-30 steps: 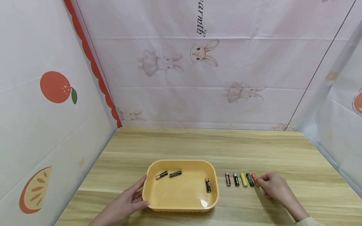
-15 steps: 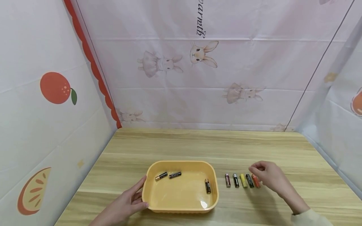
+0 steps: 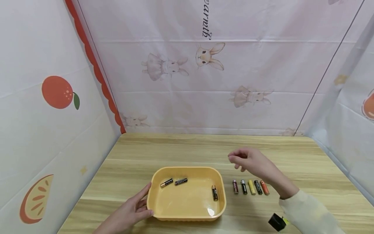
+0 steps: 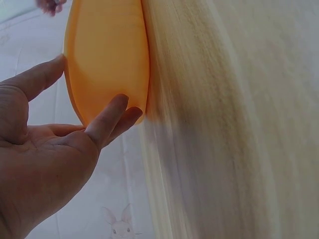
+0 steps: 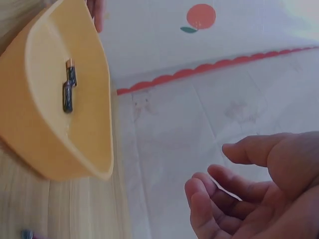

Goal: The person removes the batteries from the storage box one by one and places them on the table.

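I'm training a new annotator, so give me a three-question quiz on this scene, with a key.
1. Count: how many small cylindrical batteries lie inside the yellow rounded rectangular tray?

2. True or false: the person's bare right hand is gripping a battery.

3. Fill the gap: in the row of five on the light wood-grain tabletop, the battery farthest from the tray is coloured ____.

Key: 1. Three. 2. False; the right wrist view shows its thumb and fingertips apart with nothing between them. 3. Orange-red.
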`<state>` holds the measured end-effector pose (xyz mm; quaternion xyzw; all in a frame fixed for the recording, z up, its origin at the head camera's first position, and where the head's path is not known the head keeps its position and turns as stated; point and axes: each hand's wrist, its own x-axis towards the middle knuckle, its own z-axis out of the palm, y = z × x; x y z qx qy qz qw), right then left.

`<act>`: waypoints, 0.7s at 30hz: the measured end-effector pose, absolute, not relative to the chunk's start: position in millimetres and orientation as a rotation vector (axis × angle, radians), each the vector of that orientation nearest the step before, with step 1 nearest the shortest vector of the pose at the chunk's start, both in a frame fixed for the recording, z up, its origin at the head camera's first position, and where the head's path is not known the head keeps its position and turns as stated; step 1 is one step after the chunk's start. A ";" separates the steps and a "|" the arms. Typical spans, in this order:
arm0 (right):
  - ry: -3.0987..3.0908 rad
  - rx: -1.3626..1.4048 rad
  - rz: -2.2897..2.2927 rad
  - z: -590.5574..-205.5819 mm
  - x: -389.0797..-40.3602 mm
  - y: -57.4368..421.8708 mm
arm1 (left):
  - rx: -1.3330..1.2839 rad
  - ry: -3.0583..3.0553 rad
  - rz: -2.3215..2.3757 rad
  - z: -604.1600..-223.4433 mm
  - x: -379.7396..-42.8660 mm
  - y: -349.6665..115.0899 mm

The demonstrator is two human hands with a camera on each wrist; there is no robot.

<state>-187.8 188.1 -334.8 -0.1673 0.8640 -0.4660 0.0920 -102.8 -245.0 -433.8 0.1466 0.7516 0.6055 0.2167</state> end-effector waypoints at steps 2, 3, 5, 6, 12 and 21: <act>2.540 -0.563 -1.379 -331.6 -191.2 177.5 | 0.387 2.074 1.681 -433.4 -102.9 -244.5; 2.531 -0.589 -1.374 -330.4 -192.9 172.3 | 0.385 2.070 1.683 -433.2 -102.9 -244.4; 2.509 -0.641 -1.370 -329.6 -197.1 161.8 | 0.378 2.062 1.688 -432.6 -103.0 -244.1; 2.499 -0.669 -1.367 -330.0 -199.5 156.6 | 0.374 2.057 1.690 -432.3 -103.0 -244.0; 2.409 -0.783 -1.374 -339.2 -214.5 125.4 | 0.377 2.053 1.691 -432.1 -102.5 -243.8; 2.254 -0.774 -1.401 -371.1 -225.2 79.1 | 0.407 2.047 1.700 -431.6 -103.5 -244.6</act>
